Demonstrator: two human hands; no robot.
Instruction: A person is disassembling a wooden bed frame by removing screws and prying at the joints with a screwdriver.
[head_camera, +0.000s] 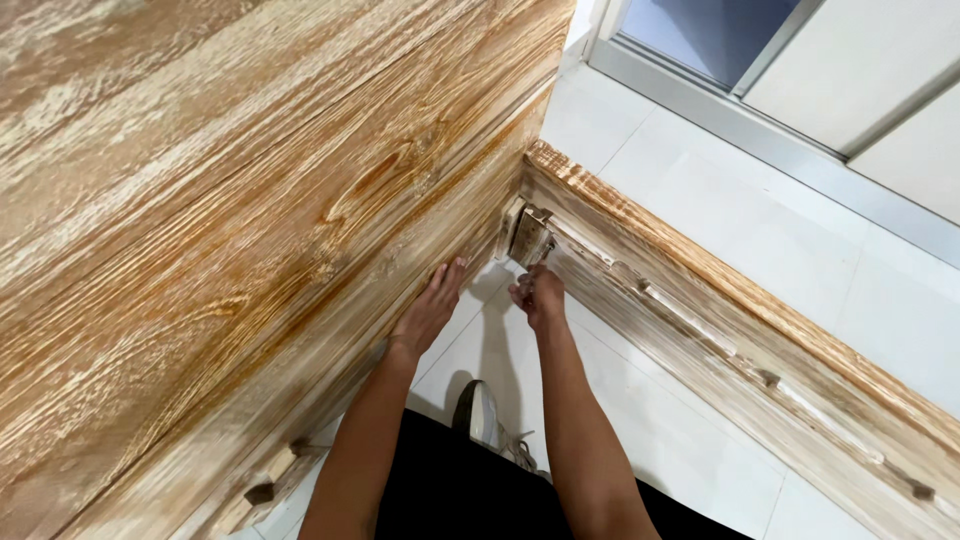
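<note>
My right hand (538, 296) is the nearer of my 2 hands to the metal bracket (529, 235) in the corner where the big wooden panel (250, 200) meets the wooden rail (740, 320). The bracket sits just above and ahead of my right knuckles, its long side running up and down the joint. My right fingers are curled together around something thin that points up at the bracket; I cannot tell what it is. My left hand (430, 308) lies flat and open against the lower edge of the panel, just beside the right, holding nothing. The panel leans up to my left, the rail runs away to my right, and below me are white floor tiles (700, 190) and my shoe (484, 415).
</note>
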